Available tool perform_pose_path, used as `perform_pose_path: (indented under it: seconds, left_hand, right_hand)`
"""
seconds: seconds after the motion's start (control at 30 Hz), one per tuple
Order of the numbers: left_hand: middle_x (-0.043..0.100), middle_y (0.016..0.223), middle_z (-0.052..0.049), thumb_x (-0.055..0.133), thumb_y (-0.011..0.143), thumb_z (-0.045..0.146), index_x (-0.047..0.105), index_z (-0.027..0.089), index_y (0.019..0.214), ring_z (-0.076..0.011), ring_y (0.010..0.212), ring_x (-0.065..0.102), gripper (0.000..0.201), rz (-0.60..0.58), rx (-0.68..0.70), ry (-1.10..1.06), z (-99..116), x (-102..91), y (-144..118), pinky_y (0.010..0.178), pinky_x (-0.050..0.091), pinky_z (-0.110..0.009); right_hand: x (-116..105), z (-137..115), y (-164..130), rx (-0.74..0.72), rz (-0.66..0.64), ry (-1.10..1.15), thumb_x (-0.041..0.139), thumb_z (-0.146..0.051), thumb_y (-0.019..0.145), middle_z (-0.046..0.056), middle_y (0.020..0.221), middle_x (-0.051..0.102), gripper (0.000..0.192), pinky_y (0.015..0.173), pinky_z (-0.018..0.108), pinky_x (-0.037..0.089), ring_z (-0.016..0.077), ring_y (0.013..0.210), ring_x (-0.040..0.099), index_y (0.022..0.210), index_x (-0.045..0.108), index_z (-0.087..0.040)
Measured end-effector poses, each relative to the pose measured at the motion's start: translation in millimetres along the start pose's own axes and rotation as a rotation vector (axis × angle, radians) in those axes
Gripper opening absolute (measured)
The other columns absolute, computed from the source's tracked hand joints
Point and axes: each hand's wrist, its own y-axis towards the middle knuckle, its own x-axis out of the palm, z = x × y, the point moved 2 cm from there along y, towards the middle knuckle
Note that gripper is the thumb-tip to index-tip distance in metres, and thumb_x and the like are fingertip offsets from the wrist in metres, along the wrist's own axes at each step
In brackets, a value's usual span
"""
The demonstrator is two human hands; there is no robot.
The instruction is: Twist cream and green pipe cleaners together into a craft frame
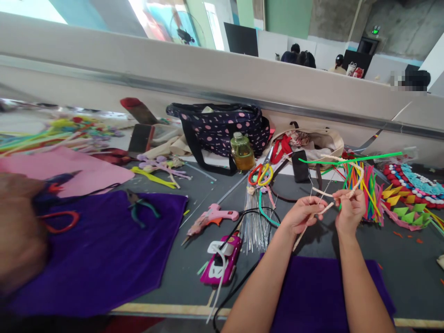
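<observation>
Two hands, left point(301, 213) and right point(350, 210), are sharing one cream pipe cleaner point(342, 178); one glue gun point(212, 216), one pair of pliers point(140, 206), one bottle point(242, 151), one dotted bag point(222, 127), two purple cloths point(104, 259) point(312, 296) and one pink sheet point(65, 169) are lying about

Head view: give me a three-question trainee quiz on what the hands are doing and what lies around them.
1. True or false: both the left hand and the right hand grip the cream pipe cleaner.
2. What tool lies on the grey table just left of the clear wire bundle? A) pink glue gun B) hammer C) stapler
3. What colour is the cloth under the pliers?

Key: 1 true; 2 A, the pink glue gun; 3 purple.
</observation>
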Motion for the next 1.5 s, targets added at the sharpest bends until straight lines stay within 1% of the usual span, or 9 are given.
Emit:
perform_pose_path:
  seconds: [0.2, 0.3, 0.5, 0.8, 0.97, 1.07, 1.2, 1.33, 1.5]
  left_hand:
    - [0.06, 0.066, -0.001, 0.081, 0.058, 0.024, 0.065, 0.011, 0.081, -0.0057, 0.048, 0.055, 0.031, -0.035, -0.008, -0.028, 0, -0.5, 0, 0.032, 0.016, -0.014]
    - [0.06, 0.066, -0.001, 0.081, 0.059, 0.024, 0.064, 0.011, 0.08, -0.006, 0.048, 0.055, 0.029, -0.03, 0.011, -0.035, 1, -1.4, 0, 0.031, 0.016, -0.015]
    - [0.061, 0.065, 0.0, 0.081, 0.06, 0.024, 0.061, 0.012, 0.081, -0.0064, 0.047, 0.056, 0.032, 0.026, 0.075, -0.06, 1, -4.1, 2, 0.031, 0.018, -0.014]
    - [0.058, 0.061, 0.001, 0.081, 0.06, 0.026, 0.062, 0.011, 0.081, -0.0073, 0.049, 0.057, 0.032, 0.069, 0.128, -0.077, 2, -2.0, 2, 0.031, 0.02, -0.014]
    - [0.061, 0.067, 0.0, 0.082, 0.058, 0.03, 0.064, 0.012, 0.083, -0.0076, 0.05, 0.058, 0.036, 0.102, 0.16, -0.06, 3, -0.6, 1, 0.032, 0.021, -0.014]
    - [0.063, 0.071, -0.002, 0.082, 0.059, 0.036, 0.064, 0.011, 0.084, -0.0078, 0.05, 0.059, 0.039, 0.123, 0.183, -0.052, 4, 0.3, 0, 0.032, 0.023, -0.014]
    - [0.061, 0.064, -0.002, 0.076, 0.064, 0.049, 0.063, 0.01, 0.076, -0.0089, 0.046, 0.059, 0.042, 0.162, 0.186, -0.02, 3, 1.5, 1, 0.031, 0.023, -0.015]
    - [0.058, 0.056, 0.0, 0.077, 0.062, 0.048, 0.06, 0.011, 0.066, -0.0083, 0.04, 0.055, 0.041, 0.251, 0.193, 0.055, 3, 1.5, 1, 0.029, 0.024, -0.015]
    - [0.053, 0.05, 0.004, 0.08, 0.058, 0.047, 0.053, 0.013, 0.059, -0.0034, 0.031, 0.043, 0.043, 0.35, 0.161, 0.091, 4, -0.2, 0, 0.028, 0.022, -0.016]
  right_hand:
    - [1, -7, -4, -0.062, -0.042, -0.017, 0.059, -0.025, 0.08, -0.003, 0.065, 0.066, 0.013, 0.044, 0.022, 0.044, 0.0123, 0.048, 0.06, 0.08, 0.046, -0.021]
    - [2, -8, -5, -0.043, -0.065, -0.002, 0.06, -0.027, 0.081, -0.003, 0.067, 0.068, 0.017, 0.042, 0.022, 0.045, 0.0138, 0.049, 0.063, 0.082, 0.044, -0.021]
    - [3, -6, -7, 0.017, -0.086, 0.028, 0.062, -0.027, 0.082, 0.001, 0.075, 0.072, 0.022, 0.039, 0.021, 0.043, 0.0158, 0.05, 0.067, 0.082, 0.04, -0.022]
    - [3, -1, -4, 0.044, -0.007, 0.003, 0.062, -0.026, 0.079, -0.002, 0.068, 0.069, 0.019, 0.039, 0.02, 0.044, 0.0156, 0.051, 0.066, 0.082, 0.044, -0.021]
    - [2, 0, -4, 0.037, 0.041, -0.042, 0.063, -0.025, 0.078, 0.0, 0.073, 0.07, 0.02, 0.038, 0.02, 0.043, 0.0139, 0.049, 0.064, 0.081, 0.043, -0.021]
    - [2, 1, -3, 0.065, 0.05, -0.026, 0.062, -0.023, 0.077, 0.001, 0.074, 0.071, 0.02, 0.037, 0.02, 0.041, 0.0133, 0.047, 0.063, 0.081, 0.043, -0.021]
    - [3, 2, -1, 0.146, -0.027, 0.086, 0.06, -0.021, 0.078, -0.001, 0.067, 0.07, 0.017, 0.037, 0.019, 0.039, 0.015, 0.047, 0.064, 0.081, 0.043, -0.021]
    - [4, -2, -1, 0.165, -0.111, 0.148, 0.063, -0.023, 0.078, 0.0, 0.069, 0.07, 0.017, 0.037, 0.019, 0.039, 0.0158, 0.05, 0.066, 0.082, 0.046, -0.02]
    - [4, -3, -3, 0.219, -0.236, 0.174, 0.064, -0.03, 0.078, 0.004, 0.078, 0.072, 0.017, 0.04, 0.022, 0.043, 0.0171, 0.056, 0.068, 0.083, 0.053, -0.019]
